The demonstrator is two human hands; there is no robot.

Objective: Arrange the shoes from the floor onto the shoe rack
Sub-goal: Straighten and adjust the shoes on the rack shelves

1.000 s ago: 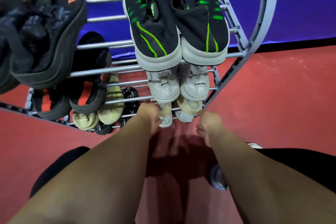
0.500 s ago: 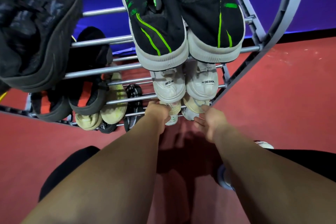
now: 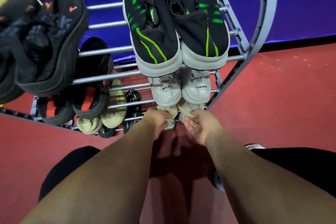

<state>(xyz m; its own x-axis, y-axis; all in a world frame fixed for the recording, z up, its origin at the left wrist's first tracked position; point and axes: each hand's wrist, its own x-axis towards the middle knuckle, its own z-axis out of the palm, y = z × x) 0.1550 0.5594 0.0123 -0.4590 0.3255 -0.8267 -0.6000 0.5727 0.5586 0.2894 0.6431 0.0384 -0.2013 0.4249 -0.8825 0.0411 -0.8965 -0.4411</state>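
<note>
A grey metal shoe rack point(image 3: 101, 78) rises in front of me, seen from above. Black sneakers with green stripes point(image 3: 154, 42) lie on its top tier at the right. Below them is a white pair marked "DESIGN" point(image 3: 195, 88). Under those, a cream pair sits low down, mostly hidden. My left hand point(image 3: 157, 122) curls around the heel of the left cream shoe point(image 3: 169, 111). My right hand point(image 3: 201, 126) pinches the heel of the right cream shoe point(image 3: 187, 108), palm turned inward.
Black shoes with orange marks point(image 3: 51, 42) fill the top left. Lower tiers hold black-and-orange sandals point(image 3: 87, 104), beige shoes point(image 3: 116, 105) and black-and-white sandals point(image 3: 132, 111). Red floor point(image 3: 272, 105) surrounds the rack; a blue wall point(image 3: 300, 14) stands behind.
Both hands have reached further in and closed on the cream shoes' heels. The right hand has turned palm-in against its shoe. The view has shifted slightly.
</note>
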